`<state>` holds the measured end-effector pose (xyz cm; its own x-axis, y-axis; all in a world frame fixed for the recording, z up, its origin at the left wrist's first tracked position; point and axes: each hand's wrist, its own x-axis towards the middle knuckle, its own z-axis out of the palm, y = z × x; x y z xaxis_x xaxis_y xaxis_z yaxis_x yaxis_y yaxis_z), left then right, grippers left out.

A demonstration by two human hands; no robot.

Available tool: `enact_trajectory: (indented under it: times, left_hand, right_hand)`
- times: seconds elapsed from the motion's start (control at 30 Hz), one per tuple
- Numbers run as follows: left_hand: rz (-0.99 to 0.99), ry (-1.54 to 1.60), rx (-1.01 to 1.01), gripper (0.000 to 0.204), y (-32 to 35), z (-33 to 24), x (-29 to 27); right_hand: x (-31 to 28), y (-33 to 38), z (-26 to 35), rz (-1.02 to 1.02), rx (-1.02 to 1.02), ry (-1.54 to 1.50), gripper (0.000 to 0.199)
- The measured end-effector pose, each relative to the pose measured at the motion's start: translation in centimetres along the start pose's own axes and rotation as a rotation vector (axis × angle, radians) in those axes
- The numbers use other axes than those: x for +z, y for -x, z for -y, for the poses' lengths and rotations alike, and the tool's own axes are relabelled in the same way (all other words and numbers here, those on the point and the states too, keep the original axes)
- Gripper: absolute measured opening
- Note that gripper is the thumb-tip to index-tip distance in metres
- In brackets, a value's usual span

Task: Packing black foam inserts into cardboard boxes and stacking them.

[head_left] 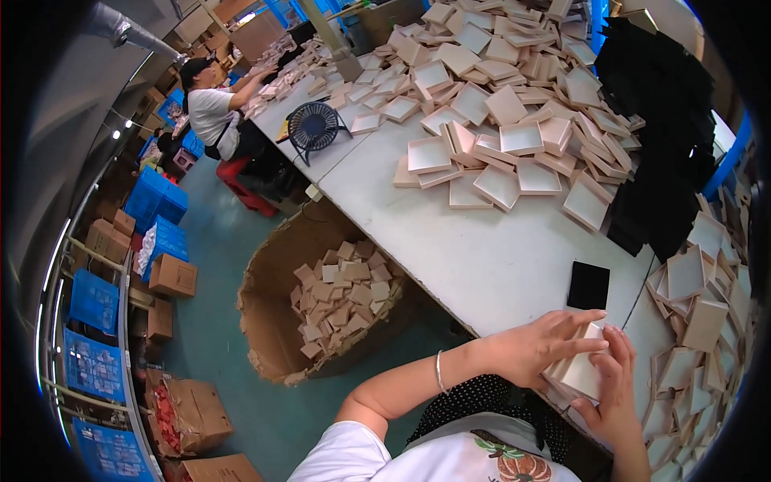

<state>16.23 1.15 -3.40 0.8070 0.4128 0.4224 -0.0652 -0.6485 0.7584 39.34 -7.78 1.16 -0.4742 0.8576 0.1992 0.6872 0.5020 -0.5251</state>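
Close to my body, at the table's near edge, a small cream box (577, 375) sits between my two hands. My left hand (534, 349) reaches over it from the left, its fingers along the top and far side. From the right, my right hand (617, 384) grips it, thumb low and fingers on the upper edge. The box's underside and part of its inside are hidden by my fingers. Just beyond the hands, a black square pad (589, 285) lies flat on the white table (450, 257).
Open cream box halves (506, 104) are heaped at the back, more (699, 321) at the right. Black sheets (662, 120) pile between them. A large carton (261, 321) of boxes stands left below the table. A black fan (313, 128) and a seated co-worker (213, 104) are farther off.
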Motion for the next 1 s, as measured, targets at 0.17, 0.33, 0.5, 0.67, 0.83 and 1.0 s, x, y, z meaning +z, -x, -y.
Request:
enact_trajectory:
  times: [0.17,0.33,0.5,0.67,0.83,1.0]
  left_hand:
    - [-0.043,-0.021,0.030,0.117,0.3,0.2,0.8]
    - [-0.084,-0.052,-0.026,0.108,1.6,-1.0,-0.1]
    - [-0.374,-0.039,-0.103,0.098,7.2,-4.4,-3.0]
    - [-0.872,-0.385,-0.425,0.105,17.2,-6.9,-6.4]
    - [-1.073,-0.950,-0.959,0.112,27.6,-7.2,-12.1]
    - [-0.932,-1.084,-1.369,0.091,30.0,-7.5,-11.0]
  right_hand:
    - [2.4,2.2,-1.2,-0.259,-0.026,-0.211,0.082]
    - [3.5,2.8,-1.5,-0.415,0.106,-0.333,0.082]
    - [4.2,3.1,-1.8,-0.469,0.253,-0.354,0.080]
    - [4.0,3.6,-1.9,-0.519,0.371,-0.387,0.080]
    - [4.4,3.4,-2.5,-0.574,0.350,-0.390,0.078]
    - [5.1,2.9,-2.5,-0.511,0.355,-0.365,0.075]
